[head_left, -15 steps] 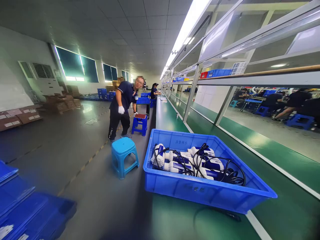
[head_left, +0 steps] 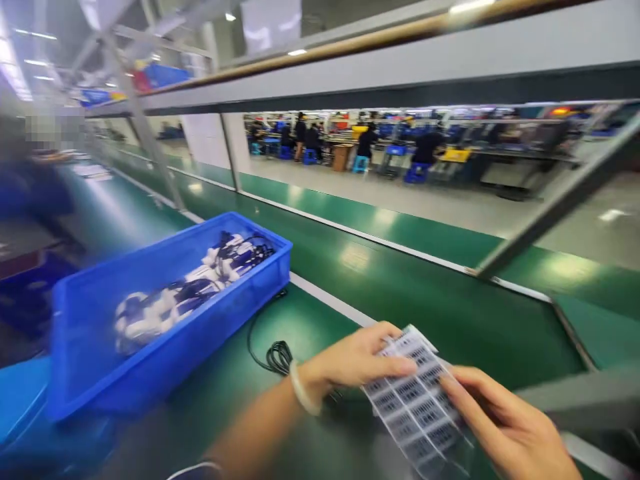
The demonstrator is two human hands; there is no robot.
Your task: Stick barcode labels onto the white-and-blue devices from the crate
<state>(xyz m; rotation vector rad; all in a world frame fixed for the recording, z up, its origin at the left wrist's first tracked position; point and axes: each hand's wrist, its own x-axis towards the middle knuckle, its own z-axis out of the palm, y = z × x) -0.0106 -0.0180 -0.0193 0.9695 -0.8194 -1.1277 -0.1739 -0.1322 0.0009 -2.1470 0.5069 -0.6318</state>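
A sheet of white barcode labels [head_left: 417,407], printed in rows, is held at a tilt above the green bench. My left hand [head_left: 363,357] grips its upper left edge, thumb on the printed face and fingers behind. At the right edge, my right hand [head_left: 510,420] pinches the sheet between thumb and forefinger; whether a single label is lifted there cannot be made out. Beyond my left wrist lies a coiled black cord [head_left: 278,359] on the bench, partly hidden by the arm.
To the left, a blue plastic bin [head_left: 170,373] holds several white-and-dark-blue devices [head_left: 165,307] with black cords. A light blue stool [head_left: 23,400] stands beyond it. Metal posts [head_left: 560,200] and a long shelf [head_left: 380,73] rise over the bench. A blurred co-worker [head_left: 35,180] is at far left.
My view has swung right and down, so the bin now sits at left. Both my hands have come into view with the label sheet. The co-worker is now at the left edge.
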